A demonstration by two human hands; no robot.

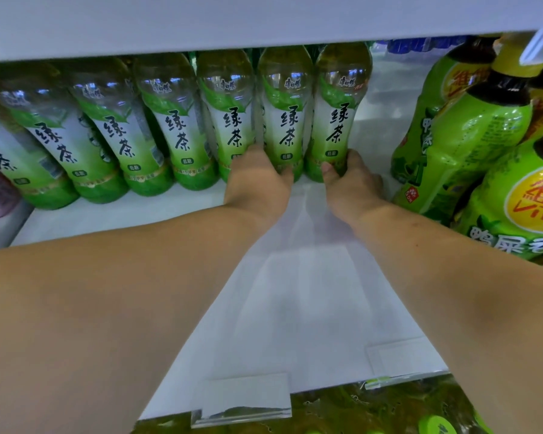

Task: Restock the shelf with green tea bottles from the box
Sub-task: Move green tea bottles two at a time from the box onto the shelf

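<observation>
A row of green tea bottles with white-green labels stands at the back of the white shelf. Both my arms reach deep into the shelf. My left hand is wrapped around the base of the second bottle from the right. My right hand grips the base of the rightmost bottle. Both bottles stand upright in line with the others. The box is not in view.
Bright green bottles of another drink crowd the right side of the shelf. The shelf above hangs low over the bottle tops. Clear price-tag holders line the front edge, with green-capped bottles on the shelf below.
</observation>
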